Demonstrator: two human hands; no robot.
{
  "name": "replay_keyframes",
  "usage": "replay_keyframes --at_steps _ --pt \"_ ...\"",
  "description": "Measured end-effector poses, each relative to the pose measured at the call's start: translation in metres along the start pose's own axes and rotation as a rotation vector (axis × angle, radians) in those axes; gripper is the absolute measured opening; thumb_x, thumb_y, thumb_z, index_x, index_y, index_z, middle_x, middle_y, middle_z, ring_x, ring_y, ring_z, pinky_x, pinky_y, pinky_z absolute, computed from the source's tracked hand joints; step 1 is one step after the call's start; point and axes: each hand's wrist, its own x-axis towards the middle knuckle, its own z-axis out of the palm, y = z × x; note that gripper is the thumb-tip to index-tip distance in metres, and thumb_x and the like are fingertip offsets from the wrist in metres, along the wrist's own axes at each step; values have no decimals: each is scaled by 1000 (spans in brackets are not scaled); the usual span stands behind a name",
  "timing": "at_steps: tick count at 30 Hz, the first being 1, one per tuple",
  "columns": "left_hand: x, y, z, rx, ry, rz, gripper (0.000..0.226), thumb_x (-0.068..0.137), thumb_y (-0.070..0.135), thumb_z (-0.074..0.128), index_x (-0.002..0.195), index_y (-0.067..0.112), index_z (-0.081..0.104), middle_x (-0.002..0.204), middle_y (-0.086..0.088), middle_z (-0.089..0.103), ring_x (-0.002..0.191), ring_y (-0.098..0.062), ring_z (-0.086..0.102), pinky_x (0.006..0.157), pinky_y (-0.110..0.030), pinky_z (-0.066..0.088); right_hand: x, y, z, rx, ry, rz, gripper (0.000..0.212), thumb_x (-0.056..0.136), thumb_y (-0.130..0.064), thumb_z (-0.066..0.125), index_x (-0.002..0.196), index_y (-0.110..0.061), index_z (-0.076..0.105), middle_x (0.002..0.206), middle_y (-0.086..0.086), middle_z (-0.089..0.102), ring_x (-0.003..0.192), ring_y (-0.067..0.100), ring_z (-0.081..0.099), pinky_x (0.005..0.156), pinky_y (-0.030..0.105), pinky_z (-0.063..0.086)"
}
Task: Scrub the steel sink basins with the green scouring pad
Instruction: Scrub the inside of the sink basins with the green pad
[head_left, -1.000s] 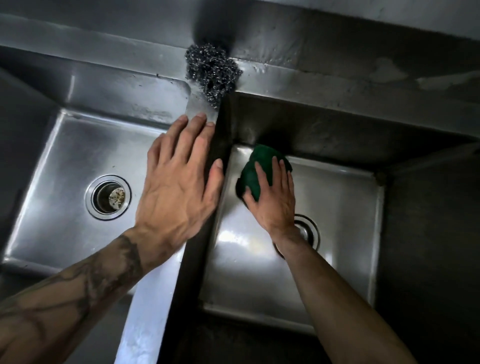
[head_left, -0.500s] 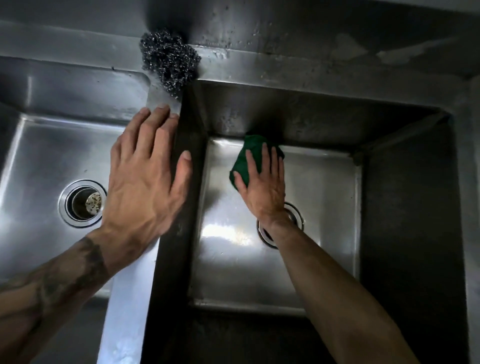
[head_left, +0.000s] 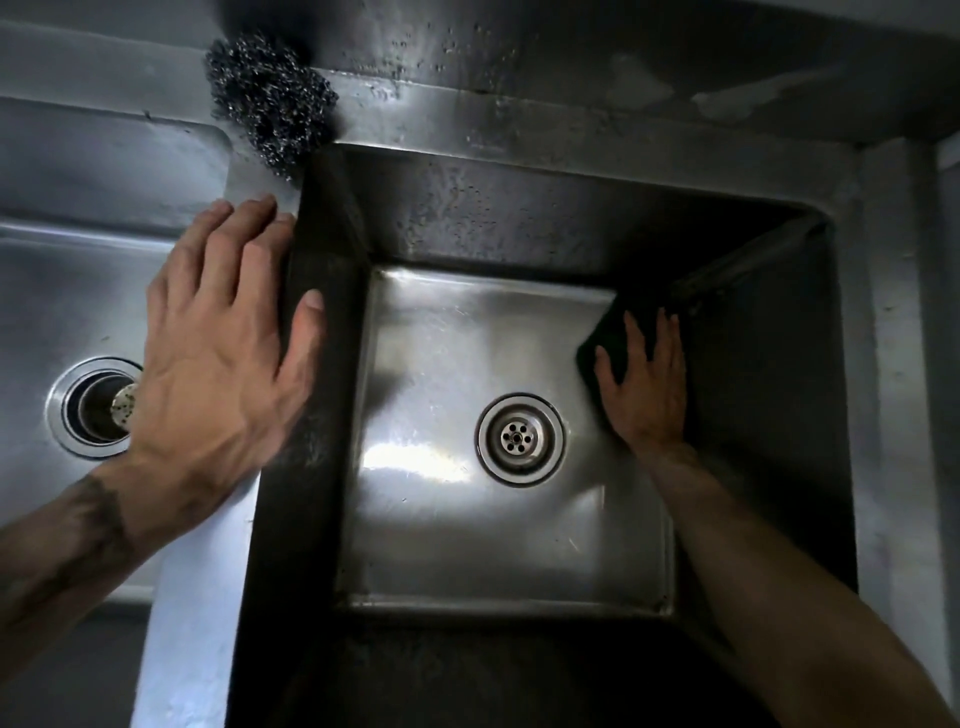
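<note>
Two steel sink basins lie below me. The right basin (head_left: 457, 545) fills the middle of the view, with its drain (head_left: 520, 439) uncovered. My right hand (head_left: 647, 387) presses the green scouring pad (head_left: 610, 338) flat on the basin floor at the far right, against the right wall; the pad looks almost black in the shadow and is half hidden under my fingers. My left hand (head_left: 223, 353) rests flat, fingers spread, on the divider (head_left: 192, 613) between the basins, holding nothing. The left basin (head_left: 47, 291) shows its drain (head_left: 88, 408) beside my left wrist.
A ball of steel wool (head_left: 270, 104) sits on the back ledge where the divider meets it. Water drops spot the back wall (head_left: 467, 208) of the right basin. A flat steel rim (head_left: 893, 364) runs along the right side.
My right hand slid the pad from the far-left part of the right basin's floor across to its right wall, uncovering the drain. My left hand stayed on the divider.
</note>
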Motion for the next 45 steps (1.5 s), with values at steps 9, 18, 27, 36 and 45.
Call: replay_keyframes --at_steps 9,18,27,36,45 --pt "1 2 -4 8 -23 -11 59 108 39 37 155 2 42 164 -19 40 154 -41 32 128 -55 26 -16 -104 11 208 -73 -137 60 102 -50 43 153 -19 47 162 22 34 153 40 26 125 51 25" --pt "2 3 -6 11 -21 -32 57 108 38 39 157 7 41 166 -13 38 157 -35 30 129 -49 24 -55 -204 23 245 -253 -669 59 101 -54 47 153 -26 47 163 17 36 154 35 28 124 50 24" --pt "0 2 -5 20 -12 -39 56 110 40 37 157 10 40 167 -11 37 158 -32 27 128 -50 25 -165 -164 22 297 -387 -858 55 106 -54 41 156 -32 38 170 9 21 160 25 12 130 44 13" --pt "-11 5 -12 71 22 -57 50 111 36 34 152 10 48 163 -10 44 155 -29 35 125 -49 28 -198 -167 17 218 -419 -895 61 102 -57 46 154 -28 42 169 13 23 159 27 16 129 44 14" --pt "-75 6 -19 129 3 -56 54 111 37 38 155 6 46 165 -14 43 155 -33 36 125 -51 29 -207 -154 3 118 -541 -1012 65 105 -56 40 161 -27 29 171 15 15 160 30 10 130 48 11"
